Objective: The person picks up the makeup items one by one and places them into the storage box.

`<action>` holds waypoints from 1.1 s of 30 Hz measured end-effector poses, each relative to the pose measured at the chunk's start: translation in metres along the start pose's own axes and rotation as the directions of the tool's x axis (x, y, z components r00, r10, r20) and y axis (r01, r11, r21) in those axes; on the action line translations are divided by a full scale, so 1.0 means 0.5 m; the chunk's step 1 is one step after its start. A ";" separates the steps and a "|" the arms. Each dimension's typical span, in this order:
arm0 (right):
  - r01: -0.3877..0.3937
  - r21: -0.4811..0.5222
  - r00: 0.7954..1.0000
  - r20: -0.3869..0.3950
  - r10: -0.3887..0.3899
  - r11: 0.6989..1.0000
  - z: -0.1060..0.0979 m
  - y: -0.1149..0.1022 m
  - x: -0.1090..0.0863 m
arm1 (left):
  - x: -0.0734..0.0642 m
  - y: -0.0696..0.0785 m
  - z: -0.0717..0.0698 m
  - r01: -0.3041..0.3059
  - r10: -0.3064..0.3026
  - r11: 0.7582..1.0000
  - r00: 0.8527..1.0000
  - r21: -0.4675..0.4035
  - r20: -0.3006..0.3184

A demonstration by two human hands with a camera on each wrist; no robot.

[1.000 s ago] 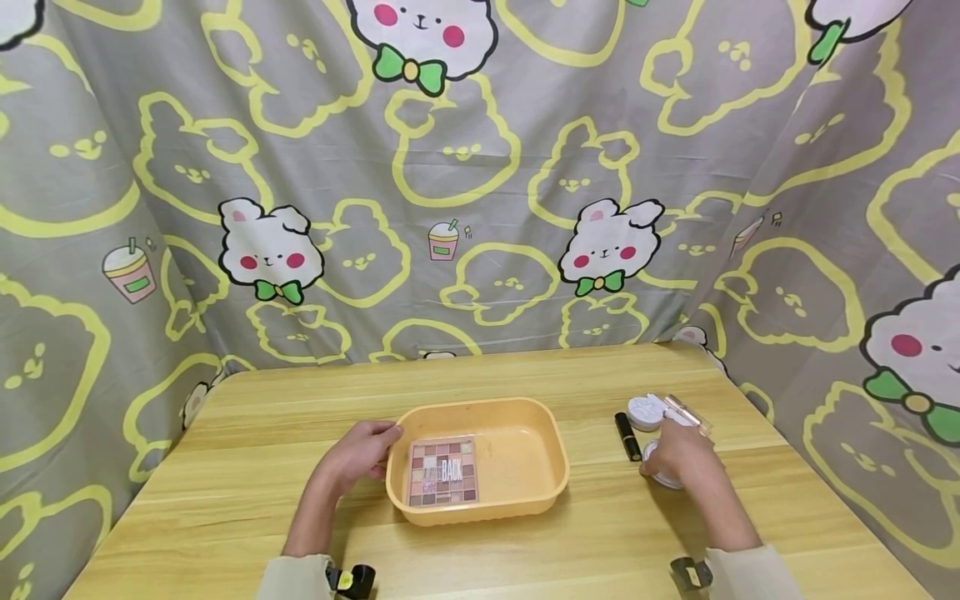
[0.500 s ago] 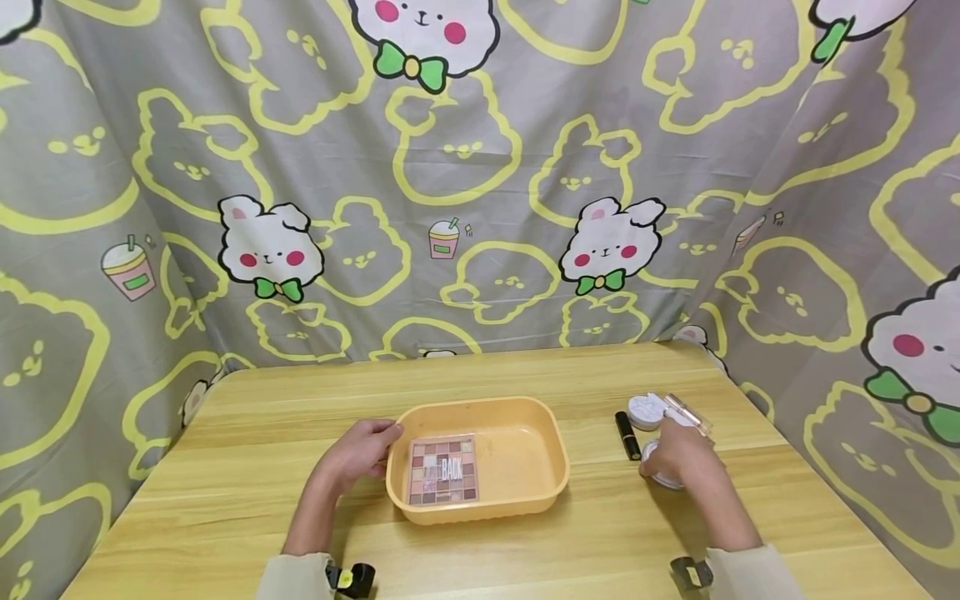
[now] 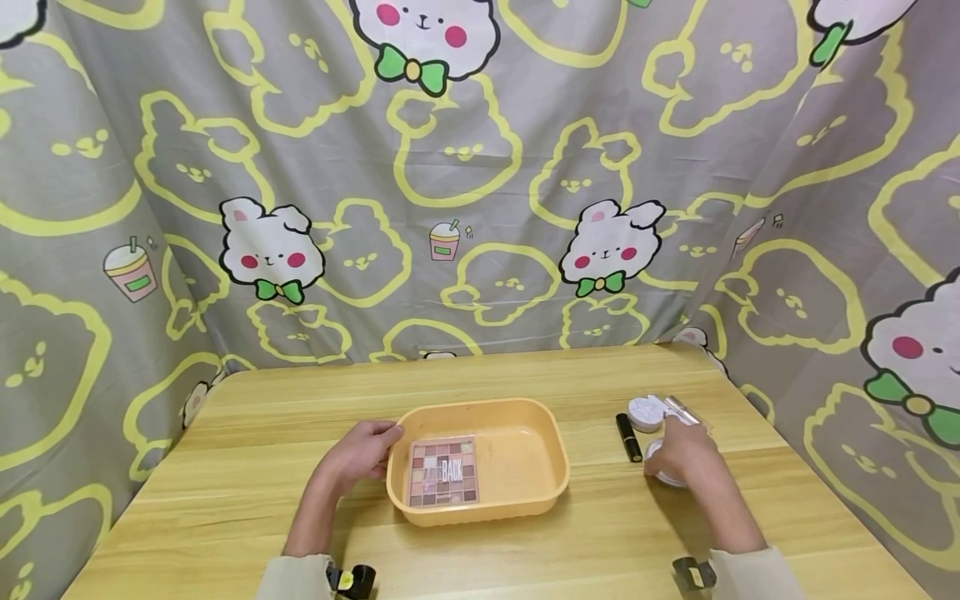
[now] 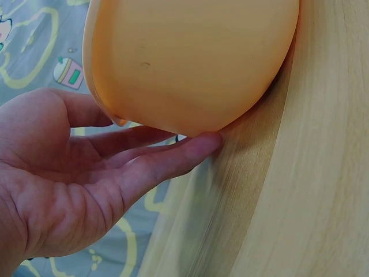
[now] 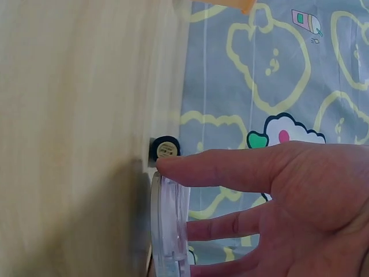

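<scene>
Round clear case (image 5: 170, 225), just one, is at 4 o'clock, pinched by the right hand (image 3: 686, 450). The left hand (image 3: 360, 450) holds one orange tray (image 3: 521, 467) at 6 o'clock, with one color palette (image 3: 442, 472) inside. Behind the case: one black tube (image 3: 628, 437), one white round box (image 3: 646, 413), one shiny stick (image 3: 682, 409). The case slid a tiny bit toward 3 o'clock.

Your right hand (image 3: 685, 454) covers part of the round compact (image 3: 670, 477) it grips. Just beside that hand, the print (image 5: 167, 149) on the black tube (image 3: 628, 438) is too small to read. The left wrist view crops the tray (image 4: 190, 63) your left hand (image 4: 81, 179) grips.
</scene>
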State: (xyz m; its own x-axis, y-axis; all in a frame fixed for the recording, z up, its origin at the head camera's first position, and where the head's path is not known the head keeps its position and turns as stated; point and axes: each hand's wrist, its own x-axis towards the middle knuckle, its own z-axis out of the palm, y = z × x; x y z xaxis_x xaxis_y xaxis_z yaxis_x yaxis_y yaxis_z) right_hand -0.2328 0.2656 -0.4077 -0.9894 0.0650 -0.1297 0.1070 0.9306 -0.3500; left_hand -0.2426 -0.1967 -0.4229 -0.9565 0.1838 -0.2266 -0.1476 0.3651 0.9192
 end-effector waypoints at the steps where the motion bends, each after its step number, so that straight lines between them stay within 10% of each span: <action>1: -0.005 0.006 1.000 -0.002 0.005 1.000 -0.001 0.000 -0.001 | 0.001 0.000 0.000 -0.001 0.001 1.000 1.000 0.001 0.002; 33: 0.053 0.133 0.955 -0.296 -0.011 0.990 -0.001 -0.040 -0.003 | 0.001 -0.001 0.000 0.012 -0.012 1.000 1.000 -0.003 -0.016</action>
State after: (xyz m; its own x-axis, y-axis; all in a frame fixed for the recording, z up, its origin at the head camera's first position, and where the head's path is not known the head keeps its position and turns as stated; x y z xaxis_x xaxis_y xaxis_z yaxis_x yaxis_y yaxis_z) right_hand -0.2336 0.2472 -0.4003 -0.9752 0.1581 0.1550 0.0664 0.8766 -0.4767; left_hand -0.2430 -0.1966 -0.4235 -0.9586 0.1644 -0.2323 -0.1597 0.3649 0.9172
